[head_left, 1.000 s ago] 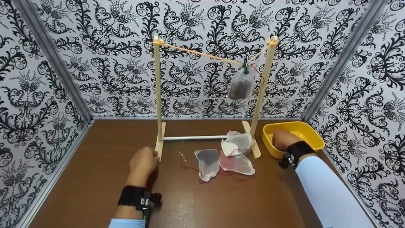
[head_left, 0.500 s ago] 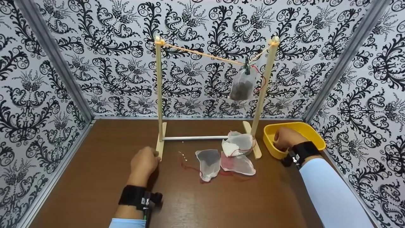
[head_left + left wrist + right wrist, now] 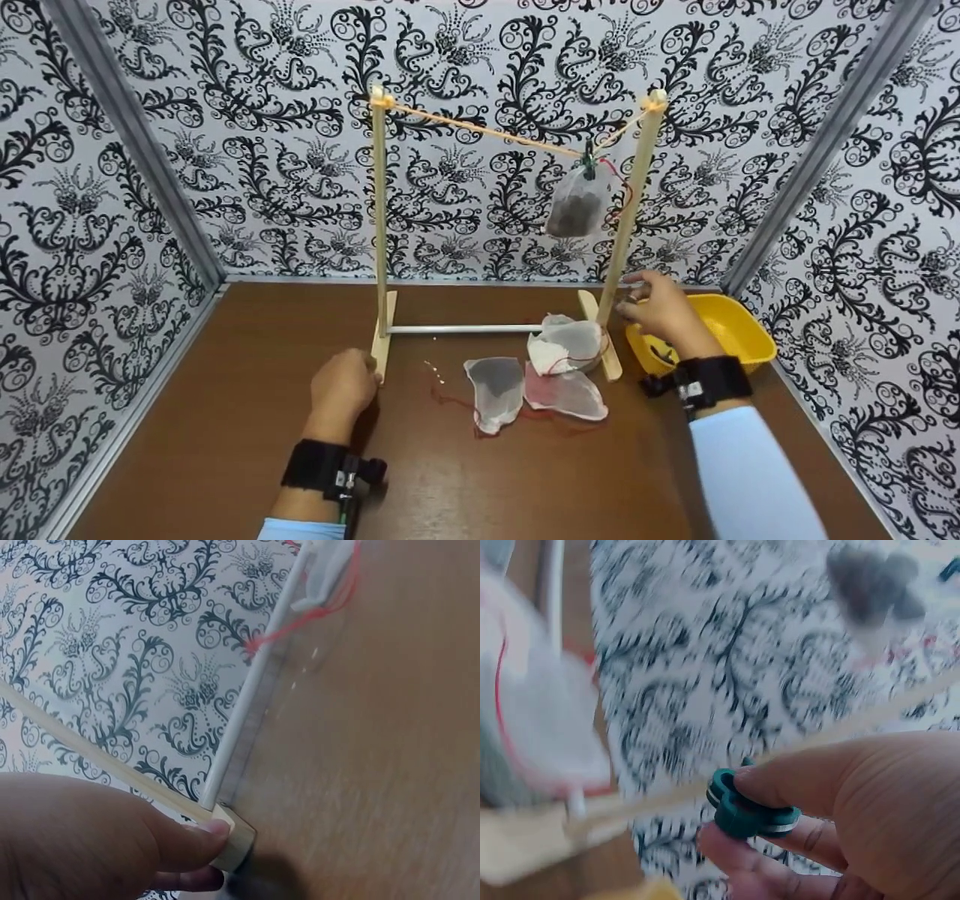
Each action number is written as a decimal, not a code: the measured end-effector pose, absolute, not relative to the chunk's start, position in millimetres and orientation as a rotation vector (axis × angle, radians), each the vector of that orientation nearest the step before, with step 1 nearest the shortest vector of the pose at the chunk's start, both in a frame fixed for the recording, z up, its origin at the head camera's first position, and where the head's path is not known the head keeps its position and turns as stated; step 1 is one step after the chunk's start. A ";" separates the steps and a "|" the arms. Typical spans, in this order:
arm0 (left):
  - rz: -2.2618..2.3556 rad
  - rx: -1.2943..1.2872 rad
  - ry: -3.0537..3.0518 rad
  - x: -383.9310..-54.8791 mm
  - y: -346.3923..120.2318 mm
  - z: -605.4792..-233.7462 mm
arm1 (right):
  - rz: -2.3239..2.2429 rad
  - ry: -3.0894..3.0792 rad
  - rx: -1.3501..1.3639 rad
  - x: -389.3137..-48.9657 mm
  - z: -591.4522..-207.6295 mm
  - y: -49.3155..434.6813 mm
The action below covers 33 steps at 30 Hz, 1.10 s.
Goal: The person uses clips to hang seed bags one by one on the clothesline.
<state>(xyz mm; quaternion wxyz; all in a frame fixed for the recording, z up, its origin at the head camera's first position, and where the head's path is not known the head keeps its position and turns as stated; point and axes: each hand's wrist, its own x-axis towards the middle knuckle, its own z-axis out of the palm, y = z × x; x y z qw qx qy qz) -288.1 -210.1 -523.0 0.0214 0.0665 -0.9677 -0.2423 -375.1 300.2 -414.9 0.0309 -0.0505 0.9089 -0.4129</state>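
My left hand (image 3: pixel 341 386) pinches the front end of the left foot (image 3: pixel 236 840) of a wooden stand (image 3: pixel 380 225). In the right wrist view, my right hand (image 3: pixel 900 817) holds a small dark green clothes peg (image 3: pixel 754 810) between thumb and fingers. That hand is just above the left edge of a yellow tub (image 3: pixel 754 361), beside the stand's right post. From the orange string (image 3: pixel 480 129) across the stand hangs a sheer white pouch (image 3: pixel 579 206) with dark contents, clipped by another green peg (image 3: pixel 589 161).
Several sheer pouches with red cords lie on the brown table: one grey-filled (image 3: pixel 495 390), one pinkish (image 3: pixel 566 394), and a white-filled one (image 3: pixel 566 345) heaped against the stand's right foot. Dark pegs (image 3: pixel 661 349) lie in the tub. Patterned walls (image 3: pixel 465 247) enclose the table.
My right hand has come up out of the yellow tub and moved left toward the right post with a clothes peg. The left hand stays on the stand's foot.
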 end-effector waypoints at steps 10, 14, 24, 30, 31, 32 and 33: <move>-0.753 0.050 -2.828 -289.6 -188.5 -493.8 | -1.651 2.645 -0.207 -357.6 -434.2 227.5; -0.757 -0.109 -2.734 -286.5 -167.9 -476.5 | -1.746 2.630 -0.224 -353.1 -445.1 202.1; -0.769 -0.520 -2.511 -270.6 -109.3 -450.2 | -1.834 2.512 -0.455 -327.0 -450.5 161.6; -0.711 -0.629 -2.448 -261.9 -97.7 -448.5 | -1.859 2.385 -0.588 -312.0 -446.4 148.7; -0.709 -0.640 -2.438 -261.2 -97.9 -448.5 | -1.860 2.366 -0.604 -310.5 -446.4 147.0; -0.699 -0.654 -2.428 -260.7 -98.6 -448.8 | -1.865 2.344 -0.614 -308.9 -446.3 145.7; -0.695 -0.667 -2.420 -260.1 -99.3 -448.4 | -1.870 2.321 -0.620 -307.0 -445.7 144.7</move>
